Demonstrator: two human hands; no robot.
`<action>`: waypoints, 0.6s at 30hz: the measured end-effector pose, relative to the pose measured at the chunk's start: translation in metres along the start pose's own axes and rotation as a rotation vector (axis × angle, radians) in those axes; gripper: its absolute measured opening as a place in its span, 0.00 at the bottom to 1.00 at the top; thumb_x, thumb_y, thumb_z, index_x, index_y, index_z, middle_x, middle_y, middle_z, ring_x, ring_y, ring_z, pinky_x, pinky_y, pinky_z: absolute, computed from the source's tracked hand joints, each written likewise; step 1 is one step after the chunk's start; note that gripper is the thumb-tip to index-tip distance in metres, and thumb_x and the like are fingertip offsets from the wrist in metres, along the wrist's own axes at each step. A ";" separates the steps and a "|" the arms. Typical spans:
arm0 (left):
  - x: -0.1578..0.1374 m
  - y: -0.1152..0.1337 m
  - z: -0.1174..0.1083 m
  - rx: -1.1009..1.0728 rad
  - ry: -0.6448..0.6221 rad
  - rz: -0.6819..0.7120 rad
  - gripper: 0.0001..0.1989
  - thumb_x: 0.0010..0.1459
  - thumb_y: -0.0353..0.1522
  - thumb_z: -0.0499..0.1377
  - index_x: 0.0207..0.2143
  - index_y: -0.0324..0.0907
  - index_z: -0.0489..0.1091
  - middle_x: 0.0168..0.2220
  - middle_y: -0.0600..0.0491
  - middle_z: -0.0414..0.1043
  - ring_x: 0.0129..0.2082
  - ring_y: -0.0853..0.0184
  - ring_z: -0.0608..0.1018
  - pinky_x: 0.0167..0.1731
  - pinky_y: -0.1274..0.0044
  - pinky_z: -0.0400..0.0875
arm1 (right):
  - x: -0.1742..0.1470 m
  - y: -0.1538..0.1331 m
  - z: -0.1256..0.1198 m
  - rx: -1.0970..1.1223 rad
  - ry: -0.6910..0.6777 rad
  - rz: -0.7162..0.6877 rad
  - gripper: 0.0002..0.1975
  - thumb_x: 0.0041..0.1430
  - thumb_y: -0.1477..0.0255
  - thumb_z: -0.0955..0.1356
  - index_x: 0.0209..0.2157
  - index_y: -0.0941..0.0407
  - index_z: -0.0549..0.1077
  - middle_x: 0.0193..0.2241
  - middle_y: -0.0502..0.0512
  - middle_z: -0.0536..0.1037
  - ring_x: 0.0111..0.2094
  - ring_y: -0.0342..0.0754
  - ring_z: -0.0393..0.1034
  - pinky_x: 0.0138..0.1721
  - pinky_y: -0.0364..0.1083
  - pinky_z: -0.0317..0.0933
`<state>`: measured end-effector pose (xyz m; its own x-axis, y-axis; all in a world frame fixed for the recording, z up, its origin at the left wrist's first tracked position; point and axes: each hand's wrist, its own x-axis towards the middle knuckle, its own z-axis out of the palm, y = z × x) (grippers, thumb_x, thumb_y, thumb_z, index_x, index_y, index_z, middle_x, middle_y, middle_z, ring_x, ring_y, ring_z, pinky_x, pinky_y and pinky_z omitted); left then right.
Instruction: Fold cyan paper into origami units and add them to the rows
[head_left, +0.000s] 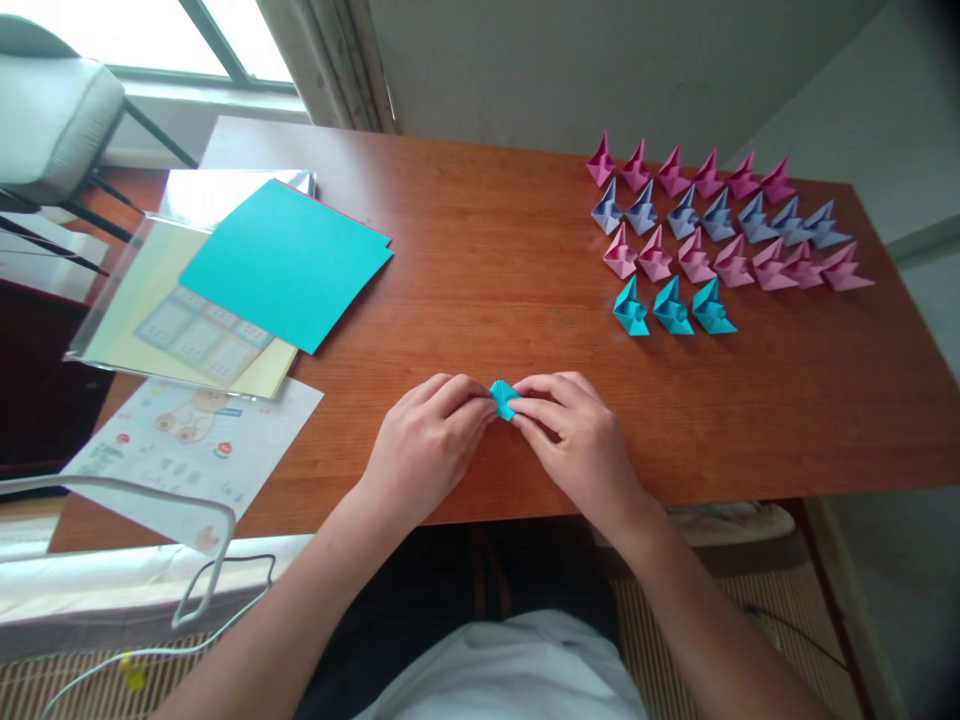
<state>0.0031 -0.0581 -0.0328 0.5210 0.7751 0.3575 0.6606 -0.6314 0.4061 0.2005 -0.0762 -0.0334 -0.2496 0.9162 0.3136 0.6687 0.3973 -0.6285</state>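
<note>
A small folded piece of turquoise paper is pinched between both hands near the front edge of the table. My left hand grips its left side with thumb and fingers. On its right side, my right hand closes on it the same way. The fingertips hide parts of the folds. Farther back on the right stand finished-looking origami pieces in rows: turquoise ones in the closest row, then light pink, lavender and dark pink ones.
Turquoise paper sheets lie at the left on a clear plastic sleeve of pale yellow paper. A printed sheet with a bear is below. All rest on the brown wooden table. A chair stands by the window.
</note>
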 end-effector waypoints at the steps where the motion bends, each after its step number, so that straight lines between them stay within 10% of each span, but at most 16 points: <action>1: 0.000 0.000 0.000 -0.005 -0.001 -0.007 0.06 0.68 0.30 0.58 0.39 0.41 0.76 0.38 0.50 0.78 0.36 0.65 0.76 0.39 0.73 0.73 | 0.001 -0.001 0.000 -0.002 -0.001 0.014 0.07 0.63 0.78 0.71 0.38 0.54 0.81 0.40 0.56 0.81 0.43 0.51 0.72 0.46 0.51 0.71; 18: 0.012 0.006 0.000 -0.078 -0.017 -0.306 0.08 0.66 0.30 0.59 0.39 0.43 0.80 0.34 0.54 0.78 0.30 0.69 0.77 0.30 0.79 0.67 | 0.027 -0.001 -0.010 -0.063 -0.250 0.256 0.04 0.64 0.73 0.71 0.37 0.51 0.81 0.36 0.51 0.83 0.40 0.51 0.75 0.43 0.50 0.65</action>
<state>0.0132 -0.0526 -0.0261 0.3144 0.9291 0.1947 0.7448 -0.3686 0.5563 0.2005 -0.0524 -0.0170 -0.2271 0.9732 -0.0368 0.7716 0.1568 -0.6165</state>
